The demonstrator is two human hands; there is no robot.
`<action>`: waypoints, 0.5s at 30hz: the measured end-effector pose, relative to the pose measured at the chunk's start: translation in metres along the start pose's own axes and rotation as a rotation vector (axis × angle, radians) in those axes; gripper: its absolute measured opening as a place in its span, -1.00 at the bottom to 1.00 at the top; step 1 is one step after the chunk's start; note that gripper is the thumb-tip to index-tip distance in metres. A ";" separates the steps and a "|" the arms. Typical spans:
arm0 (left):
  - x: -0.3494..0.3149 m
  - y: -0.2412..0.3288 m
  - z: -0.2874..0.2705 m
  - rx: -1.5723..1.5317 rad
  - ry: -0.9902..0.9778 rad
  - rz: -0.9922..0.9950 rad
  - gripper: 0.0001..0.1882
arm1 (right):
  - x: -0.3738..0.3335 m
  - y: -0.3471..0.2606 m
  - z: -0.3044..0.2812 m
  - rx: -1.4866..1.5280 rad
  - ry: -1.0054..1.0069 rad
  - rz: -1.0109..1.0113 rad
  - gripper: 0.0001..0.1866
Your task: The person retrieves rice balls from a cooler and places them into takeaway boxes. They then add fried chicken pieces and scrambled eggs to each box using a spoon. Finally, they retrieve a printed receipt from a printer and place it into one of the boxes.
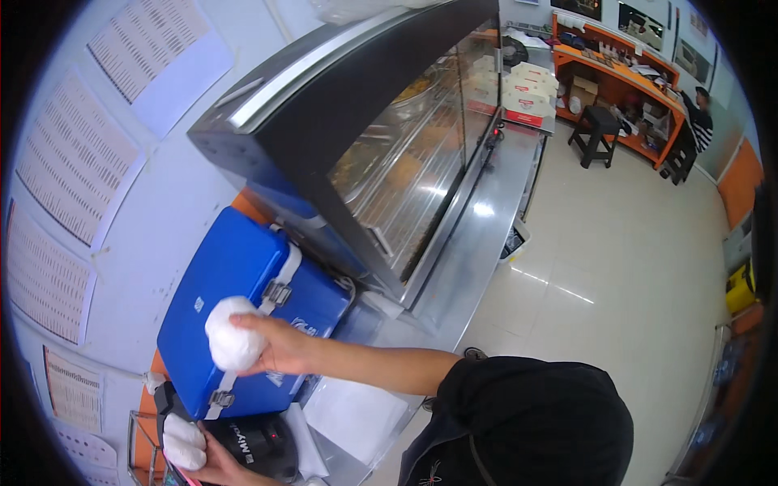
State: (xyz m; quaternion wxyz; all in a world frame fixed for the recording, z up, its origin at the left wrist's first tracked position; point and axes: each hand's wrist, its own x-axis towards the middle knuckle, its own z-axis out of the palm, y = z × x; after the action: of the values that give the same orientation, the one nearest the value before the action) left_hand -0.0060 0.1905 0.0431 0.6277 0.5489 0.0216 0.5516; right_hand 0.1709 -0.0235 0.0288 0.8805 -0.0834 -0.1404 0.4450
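Two hands work at the left of the view, each with a white wad. The left hand (203,458), low near the bottom edge, has its fingers curled around a white wad (183,441) and rests against a black device (263,445) lying on the surface (470,259). Just above it, the right hand (279,344) reaches across from the person's dark sleeve; its fingers are closed around a larger white ball (232,332), held over the lid of a blue cooler (235,267). Whether the ball touches the lid cannot be told. The cooler has a white strap with metal clasps and stands against a wall hung with printed sheets (77,162).

Right of the cooler, a glass-fronted display case (381,154) with a dark slanted top sits on the steel surface, trays of food inside. Beyond it lie red-and-white boxes (525,93). Farther right, across the tiled floor (632,267), stand a black stool (596,130) and an orange counter (640,89), with another person (698,117) beside it.
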 end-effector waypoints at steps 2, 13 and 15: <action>-0.023 0.025 0.026 -0.447 0.125 -0.192 -0.55 | -0.033 -0.006 -0.007 -0.014 -0.099 0.090 -0.41; -0.375 -0.084 0.249 -0.347 -0.051 -0.828 -0.39 | -0.437 -0.187 -0.158 0.059 0.302 -0.109 -0.26; -0.423 -0.114 0.317 -0.959 0.066 -1.186 -0.41 | -0.506 -0.229 -0.171 0.037 0.423 -0.283 -0.25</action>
State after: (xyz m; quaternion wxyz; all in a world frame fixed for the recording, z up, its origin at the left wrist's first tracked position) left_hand 0.1060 -0.2989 -0.1574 0.9875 0.0960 0.0896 0.0873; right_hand 0.1149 -0.5707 -0.1581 0.9452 -0.1378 0.0447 0.2926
